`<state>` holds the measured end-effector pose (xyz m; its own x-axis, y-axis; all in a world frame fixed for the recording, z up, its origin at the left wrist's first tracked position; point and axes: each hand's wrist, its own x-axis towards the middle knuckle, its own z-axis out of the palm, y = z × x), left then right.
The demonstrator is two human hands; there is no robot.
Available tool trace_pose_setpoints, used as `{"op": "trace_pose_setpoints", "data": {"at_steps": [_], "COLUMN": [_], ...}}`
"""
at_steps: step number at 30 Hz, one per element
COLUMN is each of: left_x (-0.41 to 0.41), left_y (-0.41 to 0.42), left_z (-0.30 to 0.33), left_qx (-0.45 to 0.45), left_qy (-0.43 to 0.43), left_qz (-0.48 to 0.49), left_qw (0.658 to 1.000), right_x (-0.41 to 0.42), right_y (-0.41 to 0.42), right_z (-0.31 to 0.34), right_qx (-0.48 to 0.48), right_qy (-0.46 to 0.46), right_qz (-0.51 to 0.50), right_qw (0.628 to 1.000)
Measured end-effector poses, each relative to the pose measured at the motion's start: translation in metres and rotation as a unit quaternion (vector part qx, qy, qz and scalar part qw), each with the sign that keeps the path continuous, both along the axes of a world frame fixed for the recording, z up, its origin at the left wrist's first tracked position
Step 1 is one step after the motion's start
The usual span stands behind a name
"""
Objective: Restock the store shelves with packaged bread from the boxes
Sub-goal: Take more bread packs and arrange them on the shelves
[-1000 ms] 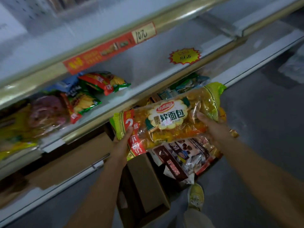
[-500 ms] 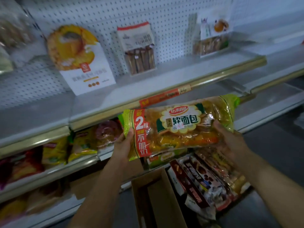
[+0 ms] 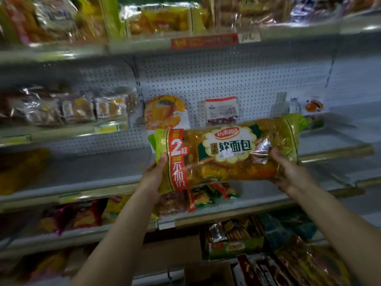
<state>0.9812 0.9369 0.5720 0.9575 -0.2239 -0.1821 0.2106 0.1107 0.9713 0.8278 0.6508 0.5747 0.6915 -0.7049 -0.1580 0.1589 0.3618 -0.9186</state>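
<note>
A: Now, the bread bag (image 3: 226, 155). Where is it and who has it?

B: Held level in the air in front of the middle shelf (image 3: 103, 168), long side across. The left hand (image 3: 153, 176) grips the left end, thumb on the front over the red band. The right hand (image 3: 288, 172) grips the right end, thumb curled onto the clear film, fingers underneath out of sight.

A: Markings?

B: A white scalloped panel reads "软面包" in green, with a small "法式" tag beside it and a red oval logo above that I cannot read with certainty. English below is partly covered by a small sticker; "bread" shows at its end. The red band at the left carries a large "2" and "不加价". Both ends are green, the middle clear over golden rolls.

A: Surroundings?

B: A perforated back panel (image 3: 226, 75) behind. Against it stand a white and yellow package (image 3: 165, 112) and a white packet (image 3: 221, 109), print too small to read. The top shelf bears a red price strip (image 3: 204, 41) with a handwritten "10" tag. Snack packs (image 3: 206, 197) lie on the shelf below the bag, blurred. A cardboard box (image 3: 208, 273) sits at the bottom edge.
</note>
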Motion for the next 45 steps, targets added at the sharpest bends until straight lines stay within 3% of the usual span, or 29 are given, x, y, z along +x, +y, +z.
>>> {"op": "trace_pose_setpoints", "data": {"at_steps": [17, 28, 36, 45], "left_x": [0.018, 0.063, 0.14, 0.265], "left_y": [0.032, 0.097, 0.185, 0.27], "left_z": [0.151, 0.23, 0.299, 0.377], "left_qx": [-0.085, -0.068, -0.054, -0.072], "left_qy": [-0.164, -0.235, -0.296, -0.33], "left_qz": [0.083, 0.127, 0.202, 0.204], "left_qw": [0.979, 0.961, 0.932, 0.919], "right_x": [0.067, 0.133, 0.213, 0.326], "right_y": [0.01, 0.062, 0.152, 0.245], "right_z": [0.141, 0.222, 0.286, 0.346], "right_qx": [-0.156, -0.202, -0.233, -0.255], "right_qy": [-0.13, -0.177, -0.22, -0.24], "right_qz": [0.078, 0.122, 0.11, 0.096], "right_qw": [0.976, 0.956, 0.941, 0.932]}}
